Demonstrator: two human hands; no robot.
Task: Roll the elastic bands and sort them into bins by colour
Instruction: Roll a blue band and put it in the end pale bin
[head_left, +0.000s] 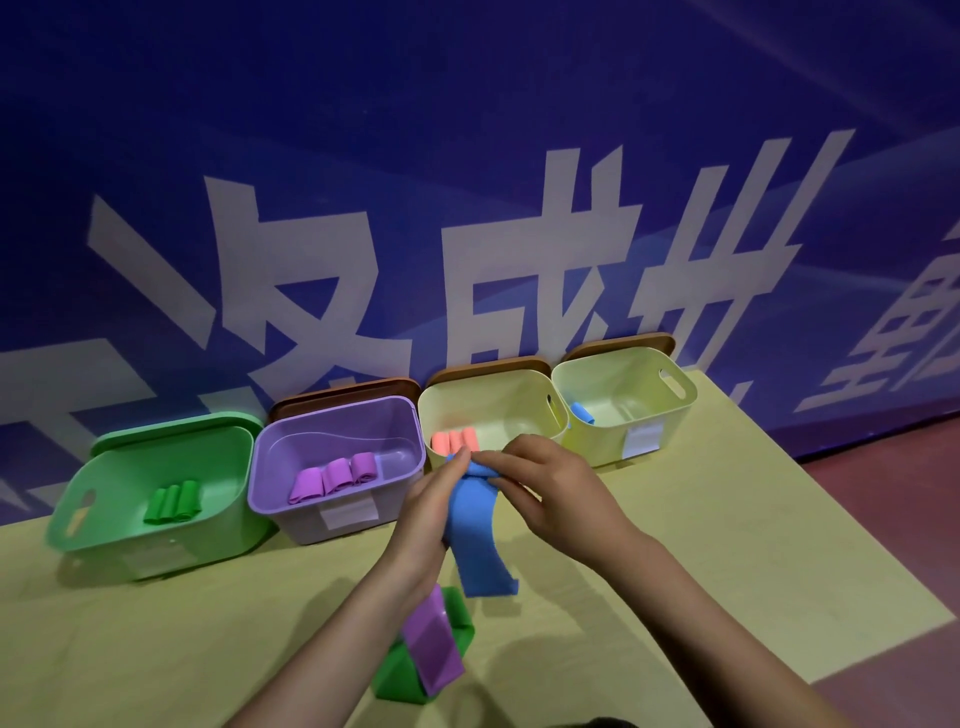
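Above the table both hands hold a blue elastic band (475, 530). Its top end is rolled up between the fingers of my left hand (434, 501) and my right hand (545, 486); the rest hangs down loose. Four bins stand in a row at the back. The green bin (78, 525) holds green rolls (174, 501), the purple bin (275, 457) purple rolls (332, 475), the middle cream bin (535, 384) pink rolls (454, 440), and the right cream bin (675, 384) one blue roll (582, 411). A flat purple band (431, 647) lies across a green band (402, 675) near me.
The yellow table (727, 545) ends at the right, where a red floor (893, 519) shows. A blue wall banner (467, 182) with white characters stands right behind the bins. Brown lids lean behind three bins, a green lid behind the green one.
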